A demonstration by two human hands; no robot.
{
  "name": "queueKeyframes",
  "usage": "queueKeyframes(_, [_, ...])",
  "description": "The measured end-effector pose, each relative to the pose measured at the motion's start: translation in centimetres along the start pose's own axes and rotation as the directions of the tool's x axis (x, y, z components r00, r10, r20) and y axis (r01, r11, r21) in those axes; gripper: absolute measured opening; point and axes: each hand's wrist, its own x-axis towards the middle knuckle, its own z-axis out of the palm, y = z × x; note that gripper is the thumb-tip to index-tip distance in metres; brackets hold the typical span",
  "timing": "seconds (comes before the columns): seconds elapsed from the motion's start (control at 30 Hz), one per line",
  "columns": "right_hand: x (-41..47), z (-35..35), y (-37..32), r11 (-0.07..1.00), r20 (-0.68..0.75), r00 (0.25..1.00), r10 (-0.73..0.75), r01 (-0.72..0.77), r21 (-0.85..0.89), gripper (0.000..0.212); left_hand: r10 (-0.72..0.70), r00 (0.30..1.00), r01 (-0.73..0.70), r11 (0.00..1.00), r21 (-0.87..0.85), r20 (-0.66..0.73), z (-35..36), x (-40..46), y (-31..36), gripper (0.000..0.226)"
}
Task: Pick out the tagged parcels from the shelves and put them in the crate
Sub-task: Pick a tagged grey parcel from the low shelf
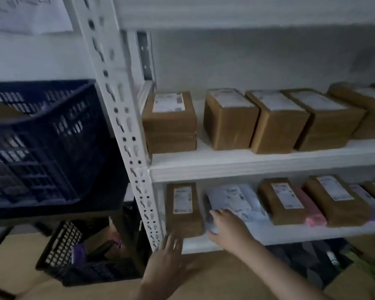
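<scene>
Head view: the right hand (226,224) reaches onto the lower shelf (290,233), its fingers (219,212) spread over the near end of a white plastic parcel (236,202) lying between brown parcels. The left hand (167,254) hovers open by the shelf post. Best to slide the parcel forward, pinch its edge, then carry it left to the dark crate (80,252) on the floor.

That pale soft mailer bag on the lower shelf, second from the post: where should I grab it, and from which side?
Probably by its near end, coming straight in from the shelf front. The grey mailer bag lies flat with its length running back into the shelf, between a brown parcel and another box, so its sides look crowded. The right hand is already on that near end; pinch there and slide it out.
</scene>
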Motion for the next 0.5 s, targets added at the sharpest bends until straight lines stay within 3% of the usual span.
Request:
queueKeyframes(0.13, [4.7,6.0,2.5,1.000,-0.058,0.998,-0.015,0.016,0.005,0.077,-0.144,0.956,0.129,0.989,-0.075,-0.255,5.8,4.8,-1.8,0.062])
queueKeyframes(0.3, [7.1,11.3,4.6,0.995,-0.152,0.985,-0.087,0.094,0.043,0.072,-0.132,0.857,0.084,0.989,-0.119,-0.498,9.3,7.0,-1.8,0.068])
queueKeyframes(0.5, [7.6,12.6,5.9,0.989,-0.161,0.981,-0.111,0.124,0.075,0.073,-0.274,0.822,0.152,0.950,-0.271,-0.499,9.7,9.3,-1.1,0.080])
